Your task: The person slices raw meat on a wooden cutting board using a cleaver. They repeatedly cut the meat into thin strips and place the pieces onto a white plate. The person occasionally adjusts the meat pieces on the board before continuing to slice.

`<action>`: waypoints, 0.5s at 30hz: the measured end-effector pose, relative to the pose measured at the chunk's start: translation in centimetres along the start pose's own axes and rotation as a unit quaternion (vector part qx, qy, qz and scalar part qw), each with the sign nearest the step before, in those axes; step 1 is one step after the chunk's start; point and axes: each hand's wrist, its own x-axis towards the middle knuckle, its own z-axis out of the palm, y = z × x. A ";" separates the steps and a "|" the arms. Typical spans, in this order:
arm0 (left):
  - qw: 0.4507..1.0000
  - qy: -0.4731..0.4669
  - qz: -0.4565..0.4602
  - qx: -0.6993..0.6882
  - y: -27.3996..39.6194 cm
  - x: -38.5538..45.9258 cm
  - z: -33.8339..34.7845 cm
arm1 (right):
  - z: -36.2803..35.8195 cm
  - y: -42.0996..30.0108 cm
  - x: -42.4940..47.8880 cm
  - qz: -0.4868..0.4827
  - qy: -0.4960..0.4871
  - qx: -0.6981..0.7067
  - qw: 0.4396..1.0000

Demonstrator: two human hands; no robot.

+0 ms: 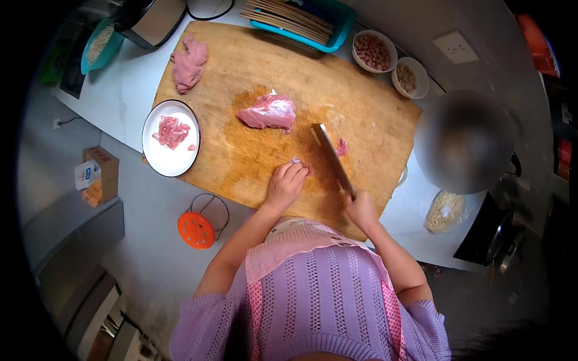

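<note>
On a large wooden cutting board (375, 108), my left hand (288, 182) presses a small piece of raw meat (308, 170) under its curled fingers. My right hand (360, 208) grips the handle of a cleaver (334, 158), whose blade stands on edge to the right of that piece, apart from it. A small scrap of meat (342, 147) lies just right of the blade. Farther back rests a larger chunk of raw meat (268, 113). At the board's left edge a white plate with a dark rim (171, 162) holds cut meat strips (171, 132).
A pink cloth (189, 64) lies at the board's back left. Behind the board are a teal basket (336, 43) with chopsticks and two bowls (373, 52) (410, 77). Bagged noodles (445, 211) lie on the right counter. An orange stool (196, 230) stands below left.
</note>
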 end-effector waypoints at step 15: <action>1.000 -0.027 -0.003 -0.005 -0.7 -0.8 0.3 | -0.8 -1.3 -4.6 -0.104 -0.061 -0.127 0.985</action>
